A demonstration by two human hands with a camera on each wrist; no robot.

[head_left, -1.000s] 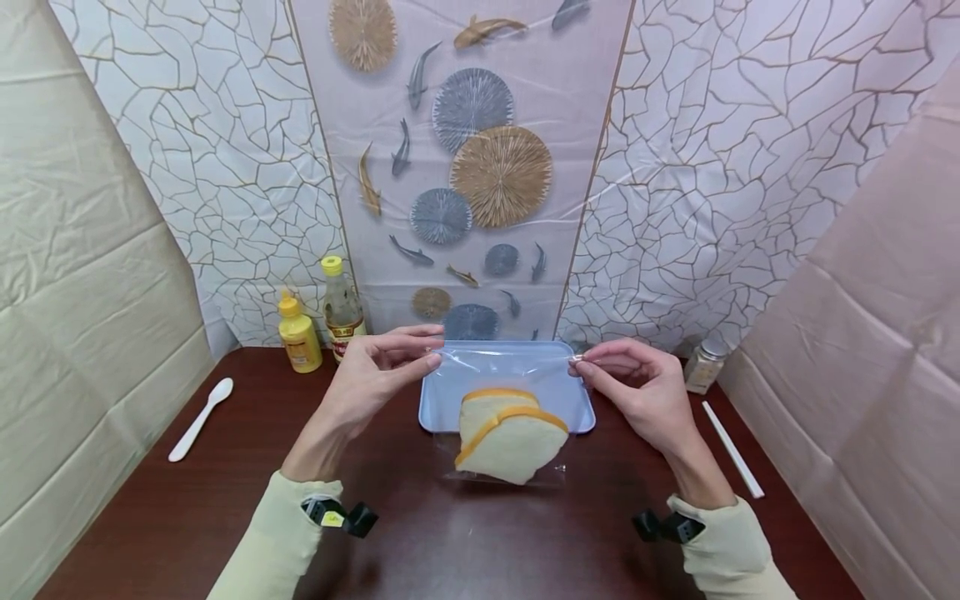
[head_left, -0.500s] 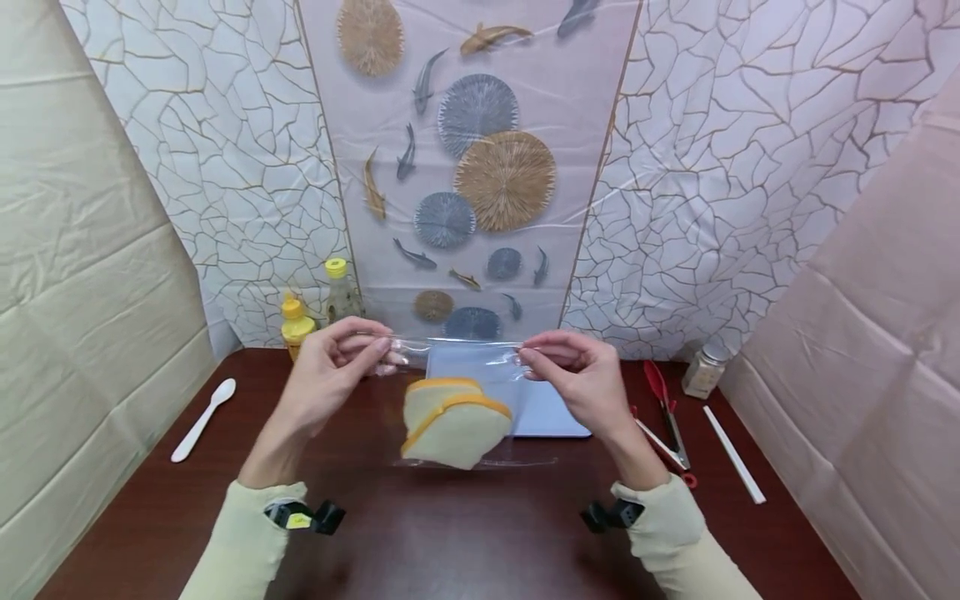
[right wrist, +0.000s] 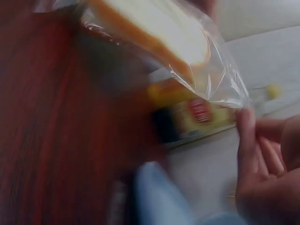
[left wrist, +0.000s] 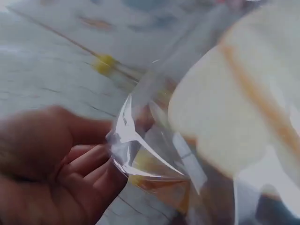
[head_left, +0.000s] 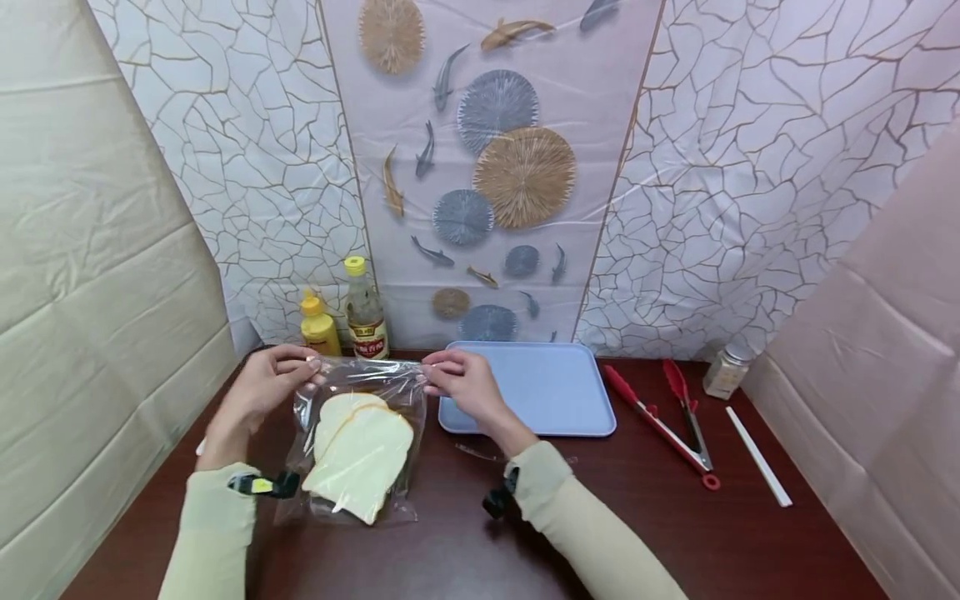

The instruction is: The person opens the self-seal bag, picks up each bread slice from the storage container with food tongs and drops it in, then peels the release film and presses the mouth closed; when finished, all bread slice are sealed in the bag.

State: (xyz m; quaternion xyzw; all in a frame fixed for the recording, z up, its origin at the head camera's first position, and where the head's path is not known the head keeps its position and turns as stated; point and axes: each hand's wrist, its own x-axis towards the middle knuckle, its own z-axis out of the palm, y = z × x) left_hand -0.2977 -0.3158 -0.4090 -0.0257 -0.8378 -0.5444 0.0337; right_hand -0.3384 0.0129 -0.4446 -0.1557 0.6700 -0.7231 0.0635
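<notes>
Your left hand pinches the far-left corner of the clear bag, your right hand the far-right corner, and the bag hangs between them, left of the blue tray. Two bread slices inside, long axis near to far, rounded tops far.

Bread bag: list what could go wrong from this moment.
1. Each hand, left hand and right hand, pinches only a top corner of the thin clear bag; a slip could drop the bread slices onto the table.
2. The two bottles stand right behind the bag's top edge, so a push backward might tip them.
3. Whether the mouth is sealed cannot be told; if open, slices could slide out.
</notes>
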